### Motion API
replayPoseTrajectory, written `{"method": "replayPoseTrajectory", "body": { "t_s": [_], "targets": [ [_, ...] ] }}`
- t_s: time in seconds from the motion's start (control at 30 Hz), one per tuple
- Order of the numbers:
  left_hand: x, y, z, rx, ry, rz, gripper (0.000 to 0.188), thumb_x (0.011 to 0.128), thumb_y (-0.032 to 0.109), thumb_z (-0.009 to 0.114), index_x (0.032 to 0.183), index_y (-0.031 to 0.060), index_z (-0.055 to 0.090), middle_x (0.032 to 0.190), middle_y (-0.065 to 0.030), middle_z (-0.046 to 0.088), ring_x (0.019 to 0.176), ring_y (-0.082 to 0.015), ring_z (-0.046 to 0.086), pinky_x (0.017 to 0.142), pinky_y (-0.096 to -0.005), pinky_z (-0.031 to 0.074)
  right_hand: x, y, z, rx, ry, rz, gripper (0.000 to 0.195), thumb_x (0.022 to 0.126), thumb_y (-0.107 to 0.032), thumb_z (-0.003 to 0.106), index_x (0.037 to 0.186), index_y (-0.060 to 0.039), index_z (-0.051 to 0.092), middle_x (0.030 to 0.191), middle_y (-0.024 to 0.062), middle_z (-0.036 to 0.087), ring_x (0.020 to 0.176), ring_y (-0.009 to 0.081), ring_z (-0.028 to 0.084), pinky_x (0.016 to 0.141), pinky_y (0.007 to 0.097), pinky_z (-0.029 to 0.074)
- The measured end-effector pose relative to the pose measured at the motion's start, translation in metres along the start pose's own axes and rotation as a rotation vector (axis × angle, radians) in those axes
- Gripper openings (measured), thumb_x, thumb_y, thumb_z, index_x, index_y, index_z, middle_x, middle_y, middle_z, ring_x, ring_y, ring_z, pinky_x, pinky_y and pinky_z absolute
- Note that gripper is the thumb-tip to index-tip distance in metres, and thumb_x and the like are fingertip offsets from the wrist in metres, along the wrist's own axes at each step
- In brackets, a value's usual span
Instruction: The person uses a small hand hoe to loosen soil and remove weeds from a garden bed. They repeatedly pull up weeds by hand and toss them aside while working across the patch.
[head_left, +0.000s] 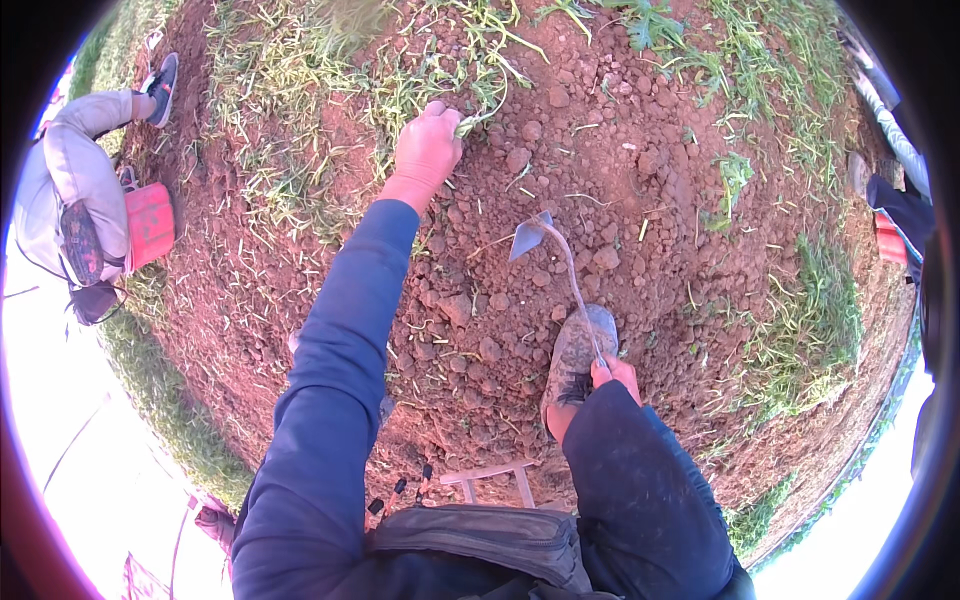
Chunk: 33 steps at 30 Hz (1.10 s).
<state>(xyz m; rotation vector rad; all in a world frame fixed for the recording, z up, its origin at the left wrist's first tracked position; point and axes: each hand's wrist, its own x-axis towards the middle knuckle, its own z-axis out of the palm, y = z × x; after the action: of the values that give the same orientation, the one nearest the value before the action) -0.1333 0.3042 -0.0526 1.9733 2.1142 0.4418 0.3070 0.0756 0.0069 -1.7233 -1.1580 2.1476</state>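
Observation:
My left hand (427, 152) reaches forward, its fingers closed around a pale green plant stem (480, 118) that curves up to the right. Wilted green plants (427, 82) lie on the soil just past that hand. Low on the right, my right hand (619, 376) grips the handle end of a small hand hoe (574, 289). The hoe's thin neck bends forward, and its flat metal blade (529, 235) rests at or just above the reddish clods; I cannot tell which. Behind the handle shows my soil-covered shoe (581, 337).
At the left a person (82, 172) in light trousers sits by a red bucket (151, 225). Another person (900, 202) is at the right rim, near a red container (890, 240). A wooden frame (487, 474) and a grey bag (480, 529) are close to my body. Leafy plants (652, 26) grow ahead.

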Motion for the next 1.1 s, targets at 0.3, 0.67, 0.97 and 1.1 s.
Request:
{"method": "replayPoseTrajectory", "body": {
  "t_s": [0.3,0.67,0.97,1.1],
  "targets": [
    [-0.065,0.060,-0.033,-0.811,-0.296,-0.590,0.005,0.086,0.007,0.073,0.090,0.0054,0.071,0.085,-0.0130,0.068,0.074,-0.0319,0.069,0.068,-0.0396,0.056,-0.004,0.012,0.000,-0.062,0.061,0.074,0.028,0.099,-0.032,0.060,0.086,-0.0072,0.061,0.069,-0.0049,0.048,0.067,0.0070,0.044,0.057,0.0303,0.040],
    [0.007,0.050,-0.003,-0.445,0.025,-0.397,0.049,0.087,0.021,0.078,0.127,-0.0025,0.061,0.106,-0.0264,0.071,0.100,-0.0414,0.070,0.089,-0.0468,0.054,0.003,0.009,-0.002,-0.105,0.053,0.081,0.030,0.099,-0.034,0.061,0.087,-0.0071,0.061,0.070,-0.0037,0.049,0.067,0.0075,0.045,0.058,0.0305,0.041],
    [0.040,0.034,0.021,-0.151,0.087,-0.085,0.027,0.086,0.024,0.079,0.103,0.0044,0.073,0.101,-0.0171,0.071,0.091,-0.0357,0.069,0.083,-0.0447,0.055,0.003,0.010,-0.004,-0.123,0.027,0.057,0.031,0.099,-0.035,0.060,0.086,-0.0072,0.062,0.070,-0.0029,0.050,0.068,0.0075,0.045,0.058,0.0306,0.041],
    [0.007,0.055,0.002,-0.472,-0.129,-0.077,0.013,0.092,0.016,0.074,0.097,0.0044,0.074,0.087,-0.0118,0.072,0.067,-0.0233,0.065,0.065,-0.0380,0.054,0.006,0.016,-0.007,-0.169,0.051,0.075,0.030,0.097,-0.036,0.062,0.087,-0.0076,0.063,0.069,-0.0010,0.051,0.067,0.0086,0.047,0.059,0.0322,0.043]
  ]
}}
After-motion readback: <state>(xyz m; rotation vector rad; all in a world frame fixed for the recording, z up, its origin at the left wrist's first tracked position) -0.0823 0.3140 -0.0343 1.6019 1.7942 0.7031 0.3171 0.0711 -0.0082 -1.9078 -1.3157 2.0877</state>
